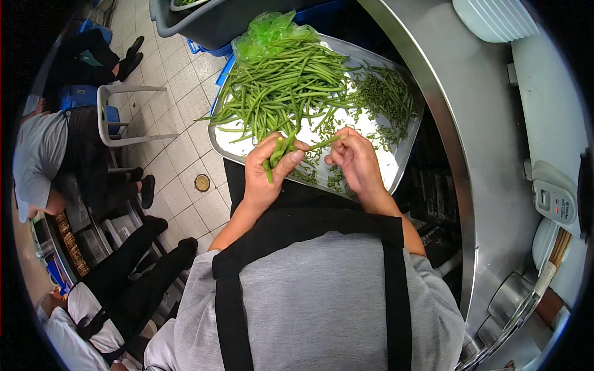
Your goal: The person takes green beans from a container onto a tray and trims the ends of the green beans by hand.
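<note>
Fingers of the left hand (260, 170) clasp several beans (275, 156); the right hand (357, 162) pinches one bean (324, 143), beside one tray (386, 162)

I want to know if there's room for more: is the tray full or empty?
Partly full: the tray holds a big pile of beans and a darker green heap, but bare patches show between them.
</note>
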The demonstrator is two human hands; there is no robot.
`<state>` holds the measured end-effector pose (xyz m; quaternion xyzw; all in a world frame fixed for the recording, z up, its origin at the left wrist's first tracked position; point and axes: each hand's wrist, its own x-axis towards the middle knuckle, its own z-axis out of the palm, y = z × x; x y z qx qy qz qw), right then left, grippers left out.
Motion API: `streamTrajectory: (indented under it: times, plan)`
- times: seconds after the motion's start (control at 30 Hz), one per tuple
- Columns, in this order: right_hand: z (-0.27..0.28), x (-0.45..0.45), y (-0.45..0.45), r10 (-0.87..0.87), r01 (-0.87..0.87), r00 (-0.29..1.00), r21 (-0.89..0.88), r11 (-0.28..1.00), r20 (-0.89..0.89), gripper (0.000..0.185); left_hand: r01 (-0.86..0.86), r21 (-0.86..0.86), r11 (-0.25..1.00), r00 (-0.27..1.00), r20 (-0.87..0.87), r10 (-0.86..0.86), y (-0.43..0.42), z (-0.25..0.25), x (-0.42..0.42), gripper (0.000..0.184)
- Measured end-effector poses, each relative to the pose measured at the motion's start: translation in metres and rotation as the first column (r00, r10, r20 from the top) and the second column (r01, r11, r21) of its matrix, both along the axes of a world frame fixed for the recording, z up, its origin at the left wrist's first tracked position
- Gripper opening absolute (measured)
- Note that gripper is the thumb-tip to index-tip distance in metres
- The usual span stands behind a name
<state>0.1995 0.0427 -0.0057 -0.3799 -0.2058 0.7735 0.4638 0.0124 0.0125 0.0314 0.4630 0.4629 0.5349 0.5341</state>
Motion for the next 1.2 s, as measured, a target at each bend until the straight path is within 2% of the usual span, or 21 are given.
streamTrajectory:
  times: [0.1,0.13,0.17,0.2,0.27,0.3,0.33,0.43,0.47,0.5,0.53,0.57,0.6,0.73,0.83,0.87,0.97,1.03,1.1,1.13,1.2]
  plan:
    - [0.005,-0.006,0.003,-0.056,0.056,0.996,-0.003,0.998,0.064,0.011,-0.012,-0.013,1.000,0.999,0.043,0.012,-0.001,0.003,-0.001,0.016]
    - [0.008,-0.006,0.002,-0.056,-0.042,0.923,0.243,0.969,0.381,0.011,-0.022,-0.028,0.999,0.997,0.072,0.024,-0.001,0.005,-0.001,0.017]
    - [0.011,-0.007,0.001,-0.133,-0.212,0.752,0.428,0.879,0.646,0.012,-0.008,-0.069,0.998,0.972,0.235,0.024,0.000,0.004,-0.003,0.017]
    - [0.014,-0.007,0.000,-0.275,-0.424,0.514,0.519,0.742,0.813,0.012,0.010,-0.107,0.994,0.920,0.390,0.033,0.002,0.002,-0.008,0.018]
    - [0.020,-0.005,0.002,0.108,-0.517,0.703,0.400,0.757,0.703,0.014,0.032,-0.207,0.978,0.755,0.646,0.112,0.008,-0.004,-0.013,0.022]
    - [0.021,-0.004,0.002,0.296,-0.571,0.748,0.350,0.742,0.594,0.015,0.032,-0.251,0.967,0.769,0.624,0.137,0.010,-0.004,-0.015,0.021]
    - [0.016,-0.002,-0.001,0.445,-0.441,0.893,0.337,0.832,0.072,0.016,0.031,-0.295,0.955,0.783,0.601,0.160,0.011,-0.003,-0.018,0.021]
    - [0.024,-0.004,-0.007,0.402,-0.301,0.893,0.397,0.867,-0.200,0.016,0.122,-0.411,0.903,0.836,0.534,0.130,0.011,0.000,-0.014,0.021]
    - [0.029,-0.001,-0.004,0.455,-0.457,0.884,0.398,0.795,0.107,0.014,0.125,-0.434,0.892,0.852,0.508,0.127,0.010,-0.001,-0.011,0.020]
    - [0.029,-0.004,-0.004,0.304,-0.524,0.837,0.507,0.685,0.454,0.012,0.131,-0.454,0.881,0.868,0.482,0.119,0.009,-0.002,-0.007,0.020]
    - [0.028,-0.008,-0.006,0.061,-0.618,0.697,0.554,0.558,0.715,0.010,0.159,-0.442,0.883,0.885,0.460,0.071,0.007,-0.002,-0.003,0.019]
    - [0.027,-0.011,-0.008,-0.230,-0.726,0.484,0.533,0.435,0.845,0.008,0.189,-0.431,0.882,0.899,0.437,0.020,0.004,-0.002,0.000,0.018]
    - [0.022,-0.011,-0.009,-0.313,-0.743,0.346,0.462,0.485,0.884,0.008,0.181,-0.406,0.896,0.901,0.433,0.014,0.003,0.001,0.002,0.020]
    - [0.008,-0.001,-0.003,-0.315,-0.712,0.087,0.280,0.644,0.945,0.012,0.089,-0.300,0.950,0.875,0.479,0.070,0.009,-0.004,-0.016,0.026]
    - [-0.006,0.001,-0.006,-0.291,-0.769,0.145,0.293,0.569,0.946,0.013,-0.043,-0.280,0.959,0.845,0.502,0.184,0.016,-0.003,-0.019,0.025]
    - [-0.009,-0.001,-0.008,-0.240,-0.785,0.175,0.282,0.551,0.955,0.014,-0.012,-0.290,0.957,0.839,0.518,0.168,0.015,-0.004,-0.023,0.023]
    - [-0.025,-0.009,-0.011,-0.231,-0.862,0.070,0.175,0.476,0.970,0.015,0.027,-0.379,0.925,0.861,0.479,0.171,0.010,-0.005,-0.028,0.018]
    - [-0.026,-0.011,-0.011,-0.261,-0.850,0.085,0.207,0.484,0.962,0.013,-0.052,-0.357,0.933,0.971,0.200,0.131,0.008,-0.008,-0.022,0.014]
    - [-0.017,-0.007,-0.010,-0.288,-0.831,0.101,0.240,0.503,0.952,0.013,0.013,-0.345,0.939,0.991,-0.119,-0.057,0.006,-0.012,-0.024,0.014]
    - [-0.011,-0.005,-0.009,-0.333,-0.804,0.167,0.324,0.499,0.928,0.010,0.037,-0.295,0.955,0.980,-0.176,-0.092,0.005,-0.017,-0.022,0.014]
    - [0.000,0.000,-0.007,-0.388,-0.802,0.186,0.368,0.471,0.903,0.008,0.100,-0.194,0.976,0.944,-0.291,-0.154,0.004,-0.025,-0.014,0.014]
